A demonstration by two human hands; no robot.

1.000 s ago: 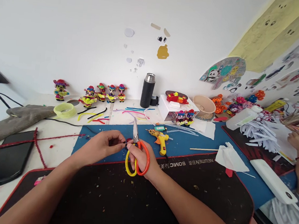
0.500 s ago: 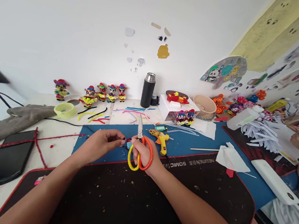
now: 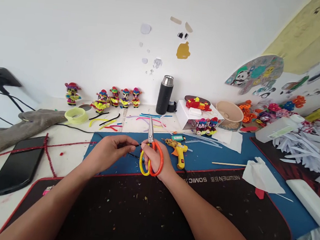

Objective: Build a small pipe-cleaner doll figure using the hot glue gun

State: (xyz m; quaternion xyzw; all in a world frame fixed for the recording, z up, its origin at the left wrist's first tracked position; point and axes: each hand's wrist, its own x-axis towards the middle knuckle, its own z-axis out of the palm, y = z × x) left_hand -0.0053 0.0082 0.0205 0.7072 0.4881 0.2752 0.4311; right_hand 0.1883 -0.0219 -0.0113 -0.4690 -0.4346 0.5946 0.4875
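My left hand (image 3: 113,149) pinches a short piece of black pipe cleaner (image 3: 138,145) between thumb and fingertips. Its other end reaches the fingertips of my right hand (image 3: 167,159). That hand is closed around scissors (image 3: 154,146) with one yellow and one orange handle; their blades point up and away, looking closed. Below my fingers a thin dark strand lies on the blue mat (image 3: 201,158). Just right of my right hand rests a yellow glue gun (image 3: 180,152), with a green box (image 3: 178,138) behind it.
Several pipe-cleaner figures (image 3: 101,101) stand along the wall. Near them are a tape roll (image 3: 76,115), loose pipe cleaners (image 3: 108,122) and a black flask (image 3: 165,96). A phone (image 3: 16,166) lies at left under red strands. A white box (image 3: 185,117) and tissue (image 3: 264,177) are at right.
My view has turned slightly left. The fingertips of both hands have come closer, and the black piece now shows between them. A blue bit by my right fingers is out of sight.
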